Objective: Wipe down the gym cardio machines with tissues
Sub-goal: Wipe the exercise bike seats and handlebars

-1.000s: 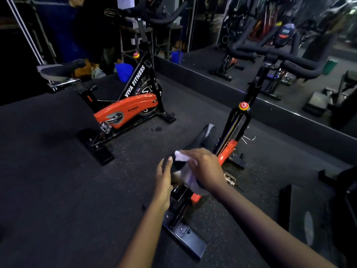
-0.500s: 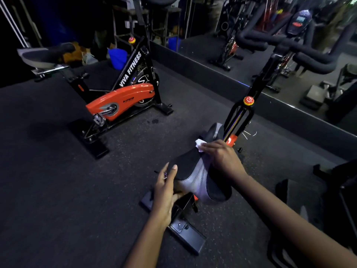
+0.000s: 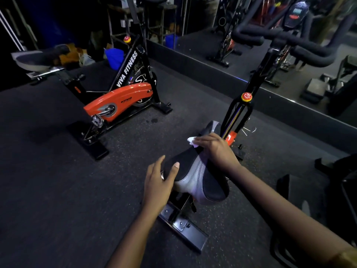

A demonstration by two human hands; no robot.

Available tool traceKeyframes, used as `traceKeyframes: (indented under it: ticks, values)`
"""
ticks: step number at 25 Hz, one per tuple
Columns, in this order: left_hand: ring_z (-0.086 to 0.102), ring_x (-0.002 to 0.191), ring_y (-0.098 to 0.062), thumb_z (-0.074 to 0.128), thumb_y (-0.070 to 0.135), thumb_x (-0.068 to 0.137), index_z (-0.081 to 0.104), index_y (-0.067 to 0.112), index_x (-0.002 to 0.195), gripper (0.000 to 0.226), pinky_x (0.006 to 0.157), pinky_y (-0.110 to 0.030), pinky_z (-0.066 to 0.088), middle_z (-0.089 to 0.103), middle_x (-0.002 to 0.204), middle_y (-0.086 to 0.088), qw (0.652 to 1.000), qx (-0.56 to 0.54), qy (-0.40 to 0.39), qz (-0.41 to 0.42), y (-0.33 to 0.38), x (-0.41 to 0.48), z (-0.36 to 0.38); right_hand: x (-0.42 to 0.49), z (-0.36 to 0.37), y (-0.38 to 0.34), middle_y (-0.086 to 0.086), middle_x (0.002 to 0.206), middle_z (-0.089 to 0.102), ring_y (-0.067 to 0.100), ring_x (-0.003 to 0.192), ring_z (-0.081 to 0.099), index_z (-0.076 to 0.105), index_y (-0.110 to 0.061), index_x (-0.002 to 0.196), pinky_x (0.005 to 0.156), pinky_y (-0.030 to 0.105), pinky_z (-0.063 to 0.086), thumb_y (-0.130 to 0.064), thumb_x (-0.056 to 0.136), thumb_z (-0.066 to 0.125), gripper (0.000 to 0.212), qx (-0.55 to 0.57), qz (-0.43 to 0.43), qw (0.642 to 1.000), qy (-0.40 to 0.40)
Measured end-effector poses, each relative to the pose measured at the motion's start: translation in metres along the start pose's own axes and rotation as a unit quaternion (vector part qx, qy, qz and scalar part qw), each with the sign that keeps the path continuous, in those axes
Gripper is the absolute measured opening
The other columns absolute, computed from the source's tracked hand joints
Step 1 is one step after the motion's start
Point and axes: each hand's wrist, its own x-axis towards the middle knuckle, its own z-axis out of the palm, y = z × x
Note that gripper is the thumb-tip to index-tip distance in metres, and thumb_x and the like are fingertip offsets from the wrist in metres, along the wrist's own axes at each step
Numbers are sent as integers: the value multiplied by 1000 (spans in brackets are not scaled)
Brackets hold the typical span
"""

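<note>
A black and grey bike saddle [image 3: 199, 176] sits right below me, on the near spin bike with black handlebars [image 3: 286, 43]. My right hand [image 3: 216, 149] presses a white tissue [image 3: 192, 141] onto the saddle's narrow front part. My left hand [image 3: 160, 180] rests against the saddle's left rear edge, fingers spread, thumb lying on top. The tissue is mostly hidden under my right fingers.
A second orange and black spin bike [image 3: 119, 97] marked VIVA FITNESS stands to the left on the dark rubber floor [image 3: 48, 190]. A wall mirror [image 3: 251, 35] runs along the back right. The near bike's rear base bar [image 3: 183, 227] lies below the saddle. Dark equipment [image 3: 328, 190] sits at right.
My right hand slid the tissue forward along the saddle, from its rear toward the nose. The left hand shifted onto the saddle's left rear edge. My view moved closer.
</note>
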Motion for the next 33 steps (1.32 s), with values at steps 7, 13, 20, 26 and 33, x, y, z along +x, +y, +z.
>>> traceKeyframes:
  ticks: [7,13,20,26,33]
  values:
    - [41,130,-19,33,57,93,46,26,140,57,106,-35,32,46,142,1,978,189,-40,72,38,34,19,-85,-13,-39,-6,111,68,5,101,55,71,-14,106,91,7,36,-21,88,50,29,112,-67,991,-2]
    - [47,124,-23,23,58,95,52,28,135,58,98,-35,37,54,137,2,959,276,-33,61,35,34,29,-62,-6,3,-1,104,71,17,91,64,73,-11,102,84,14,42,-12,83,55,25,89,2,995,45]
    - [50,119,-24,26,58,93,57,26,129,58,94,-35,39,57,130,2,963,259,-16,73,32,35,30,-81,3,-21,-4,115,66,4,107,53,68,-12,112,96,8,35,-18,89,48,30,130,-49,990,32]
    - [45,125,-22,29,61,93,44,34,140,56,98,-35,37,51,138,3,951,291,-38,94,34,34,28,-36,1,33,2,106,70,20,95,61,71,-7,105,84,28,51,-19,84,39,40,17,-20,999,45]
    - [43,126,-19,-2,74,71,28,34,146,91,98,-35,35,42,144,5,864,468,-19,185,31,20,40,-23,15,26,1,118,65,16,103,57,65,-9,116,91,22,44,-20,90,46,34,24,-121,991,44]
